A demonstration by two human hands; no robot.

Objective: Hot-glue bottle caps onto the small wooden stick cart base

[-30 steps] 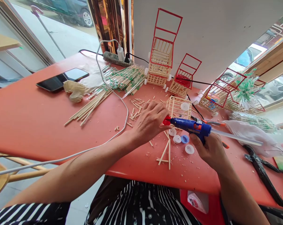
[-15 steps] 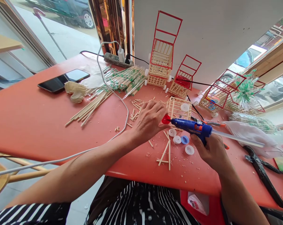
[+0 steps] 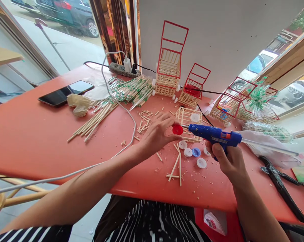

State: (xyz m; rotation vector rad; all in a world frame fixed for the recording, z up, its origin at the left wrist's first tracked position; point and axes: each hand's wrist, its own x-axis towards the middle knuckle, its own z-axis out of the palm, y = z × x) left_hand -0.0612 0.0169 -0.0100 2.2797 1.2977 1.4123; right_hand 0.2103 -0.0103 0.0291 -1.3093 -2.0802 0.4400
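Between the fingertips and thumb of my left hand point(image 3: 158, 132) is a red bottle cap point(image 3: 177, 130), its round face turned toward me. My right hand point(image 3: 229, 159) is wrapped round the handle of a blue glue gun point(image 3: 215, 134), with a clear glue stick point(image 3: 270, 147) poking out of its back. The gun's metal nozzle points left, close to the cap's upper right edge. Behind both stands a small basket frame of sticks point(image 3: 183, 116), partly hidden, with a white cap point(image 3: 194, 117) on it. White caps point(image 3: 201, 163) and a blue cap point(image 3: 196, 152) lie below the gun.
Small stick carts with red handles point(image 3: 168, 67) stand along the wall. Wrapped sticks point(image 3: 134, 89), a phone point(image 3: 66, 93), a crumpled glove point(image 3: 78, 104) and a white cable point(image 3: 134, 121) are on the left. Black-handled cutters point(image 3: 280, 188) lie at right; loose sticks point(image 3: 177, 168) sit in front.
The glue gun has drawn back to the right from the red cap. The cap has turned so more of its face shows in my left hand. The whole view has shifted slightly.
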